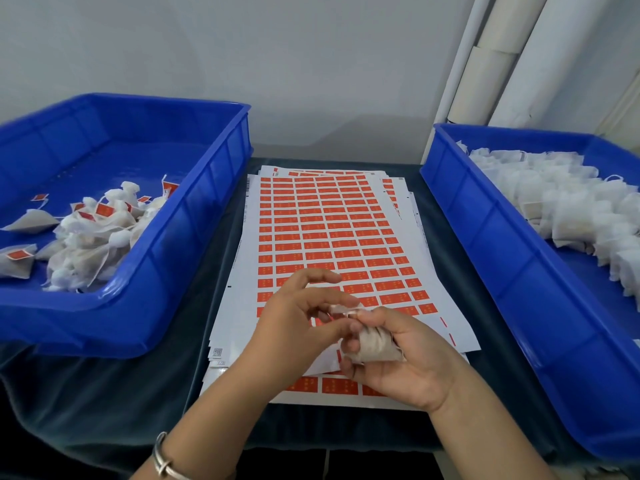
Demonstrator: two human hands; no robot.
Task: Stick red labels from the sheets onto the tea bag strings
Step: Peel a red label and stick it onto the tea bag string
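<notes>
Two hands meet over the label sheets (329,237), working one tea bag (375,344).

Right hand (408,365) cups the bag above the sheets' near edge; left hand (294,317), fingers loosely curled, seems to pinch at its string end. Judged step: pressing a label on; next, drop it in the left bin (194,216). Whether a label is held is hidden by fingers.

The label sheets (332,233) are showing a grid of red rectangles on white backing. Both crates (194,216) (485,237) are appearing solid blue (glossy). The tea bags (568,206) are appearing white; the tablecloth (104,393) is appearing dark teal.
</notes>
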